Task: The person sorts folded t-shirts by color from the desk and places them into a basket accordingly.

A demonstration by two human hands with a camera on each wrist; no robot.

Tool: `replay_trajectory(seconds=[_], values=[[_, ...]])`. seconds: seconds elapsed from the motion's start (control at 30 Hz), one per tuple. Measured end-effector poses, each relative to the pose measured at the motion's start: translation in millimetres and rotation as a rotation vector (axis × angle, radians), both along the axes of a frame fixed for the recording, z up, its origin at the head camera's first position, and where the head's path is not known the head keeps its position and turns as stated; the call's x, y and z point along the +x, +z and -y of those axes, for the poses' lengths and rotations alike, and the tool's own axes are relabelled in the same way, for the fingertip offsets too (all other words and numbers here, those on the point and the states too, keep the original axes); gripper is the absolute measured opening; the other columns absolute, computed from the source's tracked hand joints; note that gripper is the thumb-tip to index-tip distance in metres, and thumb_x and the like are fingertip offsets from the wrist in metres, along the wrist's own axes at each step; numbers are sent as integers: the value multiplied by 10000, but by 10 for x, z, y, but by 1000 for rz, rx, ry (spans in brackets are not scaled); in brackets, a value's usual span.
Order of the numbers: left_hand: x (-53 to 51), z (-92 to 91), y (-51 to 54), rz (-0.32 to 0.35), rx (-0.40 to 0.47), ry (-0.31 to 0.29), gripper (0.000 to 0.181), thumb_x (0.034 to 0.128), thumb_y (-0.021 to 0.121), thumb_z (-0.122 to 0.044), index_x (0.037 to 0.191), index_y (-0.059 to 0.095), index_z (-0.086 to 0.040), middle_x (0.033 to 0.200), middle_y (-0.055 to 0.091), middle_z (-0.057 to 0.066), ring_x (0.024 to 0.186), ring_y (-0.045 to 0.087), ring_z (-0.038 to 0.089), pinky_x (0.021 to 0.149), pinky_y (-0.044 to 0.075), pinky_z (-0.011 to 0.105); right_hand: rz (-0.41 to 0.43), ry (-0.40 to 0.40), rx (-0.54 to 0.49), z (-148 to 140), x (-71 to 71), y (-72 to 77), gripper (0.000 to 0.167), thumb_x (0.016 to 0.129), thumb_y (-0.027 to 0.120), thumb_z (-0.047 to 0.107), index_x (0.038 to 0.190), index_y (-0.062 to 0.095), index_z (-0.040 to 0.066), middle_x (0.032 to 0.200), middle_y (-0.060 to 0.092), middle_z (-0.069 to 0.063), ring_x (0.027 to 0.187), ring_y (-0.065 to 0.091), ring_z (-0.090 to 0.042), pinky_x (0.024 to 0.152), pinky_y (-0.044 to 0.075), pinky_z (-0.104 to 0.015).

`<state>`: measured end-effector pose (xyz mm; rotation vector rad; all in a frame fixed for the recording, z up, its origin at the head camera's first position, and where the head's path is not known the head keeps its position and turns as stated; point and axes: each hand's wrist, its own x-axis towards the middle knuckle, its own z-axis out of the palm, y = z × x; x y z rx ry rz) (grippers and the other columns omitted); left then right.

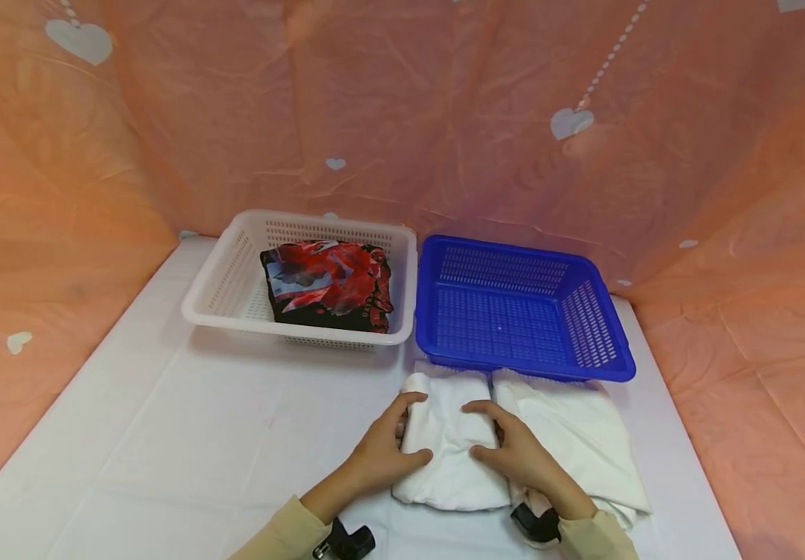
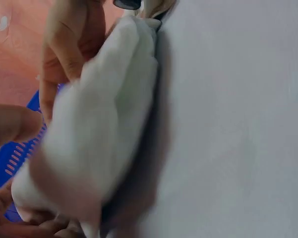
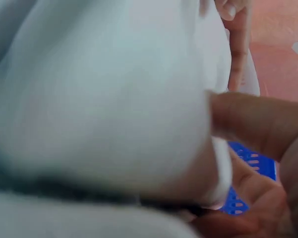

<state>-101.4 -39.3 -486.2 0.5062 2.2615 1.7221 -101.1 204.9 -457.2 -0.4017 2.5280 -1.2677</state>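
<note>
A folded white garment (image 1: 447,447) lies in front of the blue basket in the head view, with both hands around its sides. My left hand (image 1: 384,447) grips its left side, thumb on top; in the left wrist view the fingers (image 2: 39,229) curl beneath the edge. On the opposite side my right hand (image 1: 524,455) holds it, its thumb (image 3: 258,119) on top and the other fingers under the edge in the right wrist view. Immediately to the right lies a second white garment (image 1: 573,435), partly behind the right hand and forearm. Both wrist views are blurred.
A white basket (image 1: 209,320) stands at the back left, holding a folded black garment (image 1: 332,288) with a red print. Beside it is a blue basket (image 1: 514,372). A white cloth (image 1: 185,443) covers the table; an orange curtain (image 1: 402,117) encloses the back and sides.
</note>
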Motion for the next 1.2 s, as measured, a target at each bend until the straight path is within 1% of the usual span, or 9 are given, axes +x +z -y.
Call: replay_trajectory(seconds=[0.17,0.23,0.33,0.47,0.63,0.8,0.9,1.07,1.2], values=[[8,-8,3,5,-35,29,755,744,762,-107,1393,384,-193,1393,459,175,1255,467,298,1003,395,496,49,44,-64,30,28,-25,505,846,705,92,1310,525,177,1203,589,-188,921,619,-125,747,517,-243],[14,-3,2,11,-41,30,767,736,757,-92,1393,378,-203,1427,437,170,1286,443,306,1027,368,518,65,48,-92,43,50,-22,500,849,702,84,1309,525,171,1187,590,-205,882,631,-120,715,529,-255],[26,17,-2,20,-37,33,763,741,750,-96,1389,370,-228,1431,434,160,1269,457,303,1003,389,507,65,60,-141,50,81,9,486,860,699,89,1309,524,151,1181,589,-221,839,645,-107,684,543,-265],[36,66,7,12,-31,27,736,767,743,-142,1381,361,-281,1368,485,132,1177,509,263,930,433,447,-17,84,-182,60,130,85,465,855,718,130,1286,547,143,1169,607,-184,832,621,-64,705,534,-246],[34,117,43,-37,-32,21,725,783,727,-181,1381,344,-324,1308,519,118,1122,530,231,910,446,408,-123,105,-241,117,168,188,432,843,731,119,1245,574,143,1220,589,-139,909,602,-51,765,529,-238],[16,142,94,-74,37,33,739,767,728,-161,1384,349,-313,1342,489,97,1125,518,213,926,440,351,-206,127,-312,162,177,278,414,836,718,32,1220,579,99,1209,590,-88,942,618,-48,766,545,-244],[3,153,123,-84,96,3,754,769,739,-169,1399,340,-290,1381,450,91,1135,506,214,933,433,319,-233,149,-359,164,177,343,417,830,703,-21,1218,572,60,1208,588,-40,957,619,-49,769,548,-244],[-24,167,126,-67,207,-82,815,780,760,-156,1445,301,-267,1410,401,103,1133,497,215,934,434,289,-250,164,-405,153,162,448,429,823,682,-74,1223,560,24,1218,580,33,981,616,-60,798,539,-232],[-38,162,101,-66,261,-145,899,780,764,-133,1494,234,-268,1489,302,104,1240,414,233,1006,385,268,-237,174,-451,140,159,496,442,817,668,-105,1227,556,16,1221,574,61,990,620,-72,807,538,-234]])
